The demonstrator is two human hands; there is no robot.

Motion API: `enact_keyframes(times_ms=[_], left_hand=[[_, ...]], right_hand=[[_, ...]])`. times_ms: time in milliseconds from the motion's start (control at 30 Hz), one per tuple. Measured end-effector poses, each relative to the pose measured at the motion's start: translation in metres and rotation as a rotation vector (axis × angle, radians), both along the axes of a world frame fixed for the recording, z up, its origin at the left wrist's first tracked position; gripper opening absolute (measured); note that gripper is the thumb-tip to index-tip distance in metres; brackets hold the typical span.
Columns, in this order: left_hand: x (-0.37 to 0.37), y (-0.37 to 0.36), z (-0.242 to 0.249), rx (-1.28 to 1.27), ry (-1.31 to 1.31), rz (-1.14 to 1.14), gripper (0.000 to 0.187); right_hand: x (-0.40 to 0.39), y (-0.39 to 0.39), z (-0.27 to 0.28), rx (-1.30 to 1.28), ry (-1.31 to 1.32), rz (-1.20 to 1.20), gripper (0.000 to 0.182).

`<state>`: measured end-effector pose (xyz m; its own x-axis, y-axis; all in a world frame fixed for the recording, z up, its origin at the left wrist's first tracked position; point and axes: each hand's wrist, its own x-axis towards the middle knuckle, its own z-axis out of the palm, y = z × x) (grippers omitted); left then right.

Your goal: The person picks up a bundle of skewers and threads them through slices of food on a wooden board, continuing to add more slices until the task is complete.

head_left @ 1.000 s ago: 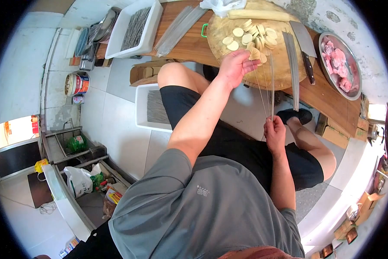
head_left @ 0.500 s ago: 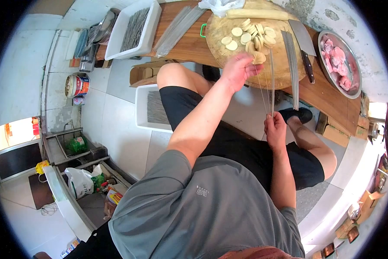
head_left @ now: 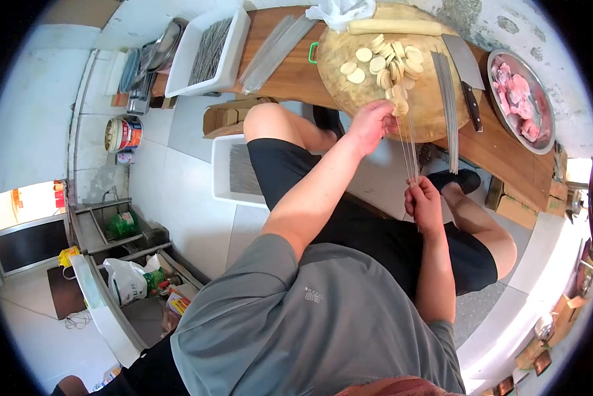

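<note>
My left hand point(head_left: 374, 124) pinches a few pale round slices point(head_left: 400, 107) at the near edge of the round wooden chopping board point(head_left: 349, 92). Several thin skewers point(head_left: 408, 148) run from those slices down to my right hand point(head_left: 424, 201), whose fingers are closed around their lower ends. Whether every skewer tip is inside a slice is too fine to tell. Beyond my left hand, more pale slices point(head_left: 377, 64) lie loosely piled on the board. A bundle of metal skewers point(head_left: 447, 109) rests across the board's right side, its ends jutting past the edge.
A cleaver point(head_left: 463, 63) lies right of the bundle, beside a metal bowl of raw meat point(head_left: 517, 92). A long pale roll point(head_left: 395, 27) sits at the board's back. White tubs of skewers point(head_left: 207, 49) stand on the table's left and on the floor point(head_left: 233, 181).
My left hand has turned and now pinches the slices at the skewers' upper ends. The skewers in my right hand have tilted and spread slightly; the whole view has shifted a little.
</note>
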<state>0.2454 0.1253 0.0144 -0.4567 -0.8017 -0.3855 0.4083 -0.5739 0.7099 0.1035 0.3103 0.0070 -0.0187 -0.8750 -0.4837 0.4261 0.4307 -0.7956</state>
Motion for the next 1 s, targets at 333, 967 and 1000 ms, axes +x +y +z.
enact_keyframes(times_ms=[333, 967, 1000], left_hand=[[0.008, -0.020, -0.003, -0.150, -0.350, 0.031, 0.018], [0.030, -0.119, -0.017, -0.663, -1.509, 0.252, 0.037], [0.030, -0.117, -0.014, -0.663, -1.460, 0.235, 0.033]], right_hand=[[-0.010, 0.001, 0.000, 0.005, -0.078, -0.128, 0.011], [-0.009, -0.001, -0.008, -0.012, -0.005, -0.121, 0.012], [-0.009, -0.001, -0.008, -0.017, 0.015, -0.109, 0.012]])
